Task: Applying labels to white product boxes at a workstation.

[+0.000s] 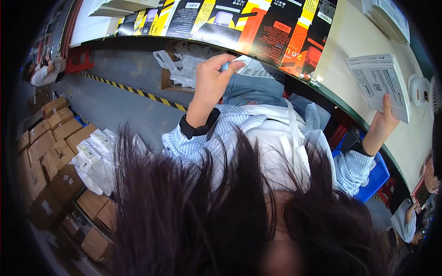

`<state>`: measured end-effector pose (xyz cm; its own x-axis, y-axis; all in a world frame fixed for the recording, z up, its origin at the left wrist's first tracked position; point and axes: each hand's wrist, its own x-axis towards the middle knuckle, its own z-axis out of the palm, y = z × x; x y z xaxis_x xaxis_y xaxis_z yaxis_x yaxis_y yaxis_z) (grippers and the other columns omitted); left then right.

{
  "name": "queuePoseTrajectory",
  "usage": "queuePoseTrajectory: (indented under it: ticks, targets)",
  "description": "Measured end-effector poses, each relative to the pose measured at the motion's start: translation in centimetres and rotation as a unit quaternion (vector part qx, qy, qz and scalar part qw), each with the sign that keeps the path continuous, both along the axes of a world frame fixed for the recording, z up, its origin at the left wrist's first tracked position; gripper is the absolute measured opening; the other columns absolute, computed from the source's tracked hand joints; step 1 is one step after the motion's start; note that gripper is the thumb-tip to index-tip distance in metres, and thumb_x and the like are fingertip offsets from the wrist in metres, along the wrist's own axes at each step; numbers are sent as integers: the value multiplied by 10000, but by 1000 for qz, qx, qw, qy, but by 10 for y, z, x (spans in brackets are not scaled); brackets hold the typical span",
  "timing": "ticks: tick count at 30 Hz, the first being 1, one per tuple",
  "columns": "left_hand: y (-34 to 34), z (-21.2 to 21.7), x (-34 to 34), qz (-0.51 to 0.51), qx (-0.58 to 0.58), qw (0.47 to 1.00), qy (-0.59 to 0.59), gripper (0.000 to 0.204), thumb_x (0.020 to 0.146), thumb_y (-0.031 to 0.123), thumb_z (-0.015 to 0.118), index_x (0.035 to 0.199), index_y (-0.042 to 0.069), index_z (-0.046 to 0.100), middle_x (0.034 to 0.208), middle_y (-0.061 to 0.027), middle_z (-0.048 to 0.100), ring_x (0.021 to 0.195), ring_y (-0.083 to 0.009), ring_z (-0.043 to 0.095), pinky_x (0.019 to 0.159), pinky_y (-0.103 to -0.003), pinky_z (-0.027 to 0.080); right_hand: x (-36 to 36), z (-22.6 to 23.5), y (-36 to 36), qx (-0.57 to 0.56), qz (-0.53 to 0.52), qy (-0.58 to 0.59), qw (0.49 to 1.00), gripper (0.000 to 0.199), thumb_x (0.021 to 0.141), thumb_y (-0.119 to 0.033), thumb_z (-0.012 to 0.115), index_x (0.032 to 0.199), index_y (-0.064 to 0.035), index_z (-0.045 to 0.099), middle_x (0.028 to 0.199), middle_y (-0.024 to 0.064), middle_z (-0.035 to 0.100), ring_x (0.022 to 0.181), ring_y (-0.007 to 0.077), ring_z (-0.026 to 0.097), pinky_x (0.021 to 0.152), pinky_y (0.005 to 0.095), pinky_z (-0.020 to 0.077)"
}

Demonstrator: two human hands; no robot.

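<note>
Both hands are apart and busy: my left hand [209,80], at about eleven o'clock, pinches a folded white leaflet [251,68] between thumb and fingertips, while my right hand [382,122], at three o'clock, grips the near corner of a stack of white booklets [380,83] lying on the table [340,50]. I'd judge a light pinch by the leaflet's edge keeps it flat. Hair [207,207] hangs across my near view. Farther off, at twelve, flat printed cartons [258,23] crowd the table edge; crumpled plastic bags [182,66] lie on the floor below, brown boxes [50,152] at nine.
</note>
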<state>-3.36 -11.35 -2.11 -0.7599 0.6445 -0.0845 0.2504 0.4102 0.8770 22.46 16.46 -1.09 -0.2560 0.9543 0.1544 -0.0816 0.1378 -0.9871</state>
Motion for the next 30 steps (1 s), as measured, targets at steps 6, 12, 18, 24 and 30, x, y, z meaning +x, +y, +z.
queuePoseTrajectory:
  ticks: [6,12,18,24,30]
  targets:
    - [4,4,-1,-20,44,999,23,170,746,92,693,887,0,666,729,-49,650,646,-73,578,593,-211,439,0,-1,1,-2,-1,4,1000,400,795,-22,645,1158,44,493,1134,155,549,1045,210,520,931,328,375]
    - [5,10,2,-4,-14,996,-87,169,775,115,674,901,3,667,726,-37,643,644,-60,573,584,-198,432,-1,0,0,5,4,-13,1000,361,839,-29,591,1168,57,471,1162,152,526,1055,211,507,937,334,384]
    - [8,-1,-5,6,-3,994,-106,206,816,182,643,868,-16,666,710,-22,630,610,-56,537,563,-197,411,-1,-1,-1,7,1,-16,1000,358,840,-35,595,1164,55,473,1162,152,524,1062,211,502,943,331,377]
    - [13,-9,-6,40,32,988,-146,241,816,203,636,820,-36,666,624,-25,598,542,-57,503,508,-210,378,-1,-2,-1,-3,-8,1,1000,402,793,-42,655,1153,42,497,1137,165,545,1045,224,516,935,328,364]
    - [15,-3,-10,63,11,969,-239,251,815,231,645,789,-17,667,617,13,558,547,-40,456,505,-201,330,0,-3,0,-7,-19,0,1000,413,785,-46,665,1152,43,497,1134,163,548,1048,223,514,936,327,364]
